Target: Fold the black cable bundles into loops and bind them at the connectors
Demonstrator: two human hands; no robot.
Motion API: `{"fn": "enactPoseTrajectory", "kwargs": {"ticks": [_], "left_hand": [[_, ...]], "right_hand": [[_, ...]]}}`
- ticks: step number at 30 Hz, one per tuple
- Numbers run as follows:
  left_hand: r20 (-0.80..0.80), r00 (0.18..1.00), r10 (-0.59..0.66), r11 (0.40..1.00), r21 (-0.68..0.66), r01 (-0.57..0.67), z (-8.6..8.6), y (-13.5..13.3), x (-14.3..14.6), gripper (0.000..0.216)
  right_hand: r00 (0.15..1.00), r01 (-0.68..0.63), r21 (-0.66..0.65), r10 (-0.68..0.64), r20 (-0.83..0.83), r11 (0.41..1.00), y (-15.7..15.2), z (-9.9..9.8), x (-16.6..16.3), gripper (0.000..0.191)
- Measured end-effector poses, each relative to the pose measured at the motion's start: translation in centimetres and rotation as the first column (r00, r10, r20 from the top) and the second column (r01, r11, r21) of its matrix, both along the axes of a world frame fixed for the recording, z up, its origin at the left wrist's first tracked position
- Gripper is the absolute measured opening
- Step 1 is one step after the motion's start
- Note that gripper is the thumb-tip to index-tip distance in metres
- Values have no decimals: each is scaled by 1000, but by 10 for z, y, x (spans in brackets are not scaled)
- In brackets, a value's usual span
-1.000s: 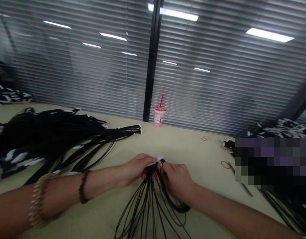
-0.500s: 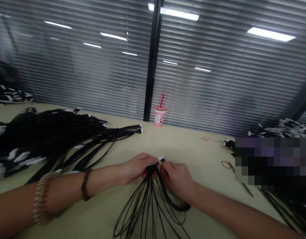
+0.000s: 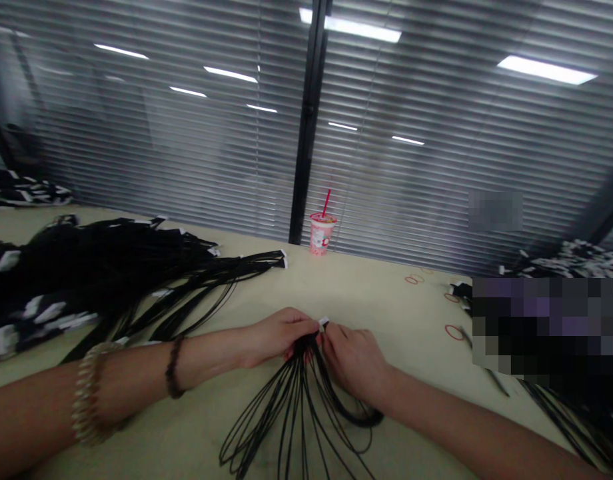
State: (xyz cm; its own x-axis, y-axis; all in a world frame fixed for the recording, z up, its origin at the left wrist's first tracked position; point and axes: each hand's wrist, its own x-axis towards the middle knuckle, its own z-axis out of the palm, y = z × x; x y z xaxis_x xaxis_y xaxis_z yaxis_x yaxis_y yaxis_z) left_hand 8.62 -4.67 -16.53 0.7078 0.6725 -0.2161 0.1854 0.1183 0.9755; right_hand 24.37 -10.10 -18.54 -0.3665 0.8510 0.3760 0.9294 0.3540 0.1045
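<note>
My left hand [image 3: 274, 335] and my right hand [image 3: 354, 360] meet at the middle of a pale yellow table [image 3: 351, 293]. Both pinch the gathered top of a bundle of thin black cords [image 3: 291, 407], where small white tags stick out between the fingertips. The cords fan out in loops toward me over the table. My left forearm carries a dark bracelet and a beaded one.
A big heap of black cords with white tags [image 3: 86, 273] covers the left side. More lie at the right [image 3: 566, 260], beside a blurred patch. A pink cup with a red straw [image 3: 321, 232] stands by the blinds. Red rubber bands [image 3: 454, 331] lie at right.
My hands have drawn the cord tops tighter together, so fewer white tags show. The loops have spread a little wider toward me.
</note>
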Motion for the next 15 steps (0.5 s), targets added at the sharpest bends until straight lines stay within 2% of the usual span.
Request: {"fn": "enactPoseTrajectory", "kwargs": {"ticks": [3, 4, 5, 6, 7, 8, 9, 10, 11, 12, 13, 15], "left_hand": [[40, 999, 25, 999, -42, -23, -1, 1, 0, 31], [54, 998, 35, 998, -53, -32, -1, 1, 0, 31], [70, 997, 40, 998, -61, -36, 0, 1, -1, 31], [85, 996, 41, 997, -67, -35, 0, 1, -1, 31], [102, 994, 40, 997, -73, -33, 0, 1, -1, 31], [116, 993, 37, 997, -77, -28, 1, 1, -1, 31], [126, 991, 32, 997, -81, -22, 1, 1, -2, 32], [133, 991, 26, 997, -82, -15, 2, 1, -2, 32], [138, 990, 20, 997, -81, -9, 2, 1, -2, 33], [139, 990, 14, 997, -82, -3, 2, 1, -2, 34], [139, 990, 12, 996, -84, -1, 2, 1, -2, 34], [144, 989, 25, 996, -90, -12, 2, 1, -2, 34]], "right_hand": [[972, -97, -134, 65, -227, 986, 2, 7, 9, 15], [939, -175, -233, 91, -331, 956, 2, 11, 15, 11], [895, -268, -349, 99, -435, 898, 2, 17, 22, 8], [847, -366, -475, 74, -527, 801, 3, 24, 30, 10], [807, -448, -589, 22, -590, 673, 4, 31, 40, 14], [786, -501, -670, -35, -617, 547, 5, 38, 50, 17], [779, -530, -720, -79, -622, 448, 6, 44, 60, 20], [776, -543, -746, -110, -621, 385, 8, 49, 69, 22], [773, -550, -758, -130, -621, 351, 11, 53, 78, 23], [763, -555, -749, -137, -632, 362, 13, 55, 85, 25], [750, -556, -726, -133, -648, 404, 15, 57, 90, 28], [727, -537, -645, -89, -681, 544, 16, 60, 92, 33]]}}
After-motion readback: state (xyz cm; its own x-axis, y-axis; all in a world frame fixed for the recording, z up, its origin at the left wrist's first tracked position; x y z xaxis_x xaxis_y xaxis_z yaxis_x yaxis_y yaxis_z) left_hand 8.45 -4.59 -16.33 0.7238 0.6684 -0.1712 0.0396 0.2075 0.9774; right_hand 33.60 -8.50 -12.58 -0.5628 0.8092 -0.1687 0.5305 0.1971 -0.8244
